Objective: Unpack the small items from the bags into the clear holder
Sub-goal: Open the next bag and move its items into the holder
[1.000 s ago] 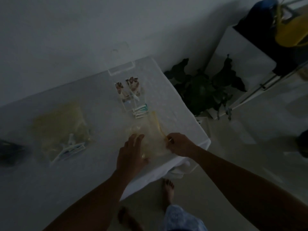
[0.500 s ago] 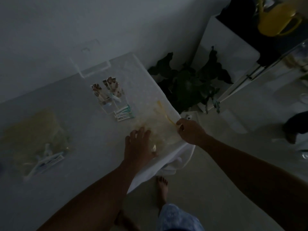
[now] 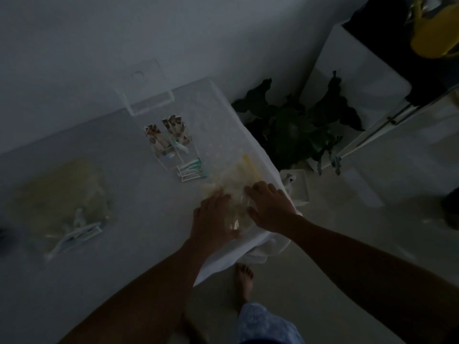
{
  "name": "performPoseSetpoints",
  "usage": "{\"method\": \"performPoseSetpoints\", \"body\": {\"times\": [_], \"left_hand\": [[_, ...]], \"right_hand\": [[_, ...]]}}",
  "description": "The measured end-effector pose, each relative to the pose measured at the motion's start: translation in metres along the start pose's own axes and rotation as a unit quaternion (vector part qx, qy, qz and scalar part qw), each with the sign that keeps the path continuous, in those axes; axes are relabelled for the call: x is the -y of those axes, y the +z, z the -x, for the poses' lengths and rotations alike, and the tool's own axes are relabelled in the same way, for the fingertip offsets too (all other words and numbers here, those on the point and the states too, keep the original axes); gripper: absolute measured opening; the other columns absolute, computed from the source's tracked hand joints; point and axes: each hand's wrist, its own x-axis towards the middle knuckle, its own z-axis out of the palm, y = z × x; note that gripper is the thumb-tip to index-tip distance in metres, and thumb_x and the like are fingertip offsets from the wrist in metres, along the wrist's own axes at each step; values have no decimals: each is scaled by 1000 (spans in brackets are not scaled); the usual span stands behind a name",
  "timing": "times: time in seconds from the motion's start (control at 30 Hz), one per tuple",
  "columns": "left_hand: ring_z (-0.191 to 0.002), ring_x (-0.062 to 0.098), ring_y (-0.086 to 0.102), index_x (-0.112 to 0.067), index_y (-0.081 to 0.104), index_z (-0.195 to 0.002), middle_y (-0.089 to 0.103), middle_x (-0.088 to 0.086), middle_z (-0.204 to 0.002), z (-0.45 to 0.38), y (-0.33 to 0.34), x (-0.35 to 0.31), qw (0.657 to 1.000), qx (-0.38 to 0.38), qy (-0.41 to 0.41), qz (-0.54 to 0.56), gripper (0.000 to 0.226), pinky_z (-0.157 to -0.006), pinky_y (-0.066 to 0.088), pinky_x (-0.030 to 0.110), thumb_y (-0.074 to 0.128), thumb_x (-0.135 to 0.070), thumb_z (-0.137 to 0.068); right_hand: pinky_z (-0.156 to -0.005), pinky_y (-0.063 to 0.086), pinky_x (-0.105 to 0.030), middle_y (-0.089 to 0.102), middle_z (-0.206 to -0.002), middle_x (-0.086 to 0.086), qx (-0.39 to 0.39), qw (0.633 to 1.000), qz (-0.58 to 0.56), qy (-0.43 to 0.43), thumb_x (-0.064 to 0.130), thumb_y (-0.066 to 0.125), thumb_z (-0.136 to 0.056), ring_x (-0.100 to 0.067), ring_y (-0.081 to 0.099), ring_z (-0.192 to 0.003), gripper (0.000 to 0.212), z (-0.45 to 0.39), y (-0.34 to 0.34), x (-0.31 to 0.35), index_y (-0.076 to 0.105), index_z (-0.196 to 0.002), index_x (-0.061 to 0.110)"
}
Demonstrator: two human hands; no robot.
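Yellowish clear bag (image 3: 233,180) lies at surface (image 3: 139,244) corner, near clear holder (image 3: 171,145); left hand (image 3: 211,219) and right hand (image 3: 270,207) press it flat, fingers spread.

Bare forearms (image 3: 154,289), barefoot (image 3: 244,279), blue patterned garment (image 3: 268,324)

Matt white cloth over the table (image 3: 139,244), falling in soft folds at the corner. Thin, crinkled, yellowish see-through plastic for the near bag (image 3: 231,180) and the far bag (image 3: 62,194). Smooth, glossy clear plastic for the holder (image 3: 173,155). Printed paper-like sachets (image 3: 191,170) beside it.
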Motion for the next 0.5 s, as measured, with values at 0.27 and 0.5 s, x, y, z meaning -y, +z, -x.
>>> {"method": "performPoseSetpoints", "body": {"times": [0.27, 0.5], "left_hand": [[-144, 21, 33, -24, 49, -143, 38, 0, -157, 30, 0, 35, 982, -58, 27, 179, 91, -117, 34, 41, 83, -63, -68], [-133, 24, 42, -19, 55, -138, 50, 4, -146, 53, -17, 97, 978, -95, 21, 186, 72, -113, 39, 38, 85, -39, -76]], "right_hand": [[-94, 50, -46, 45, -133, -4, 64, 998, -18, 21, 42, 58, -88, -28, 49, -117, 54, -9, -13, 7, 44, -138, 27], [-91, 48, -40, 50, -135, -3, 40, 995, 16, 85, 43, 50, -94, -26, 57, -114, 51, -11, -26, 35, 43, -142, 26]]}}
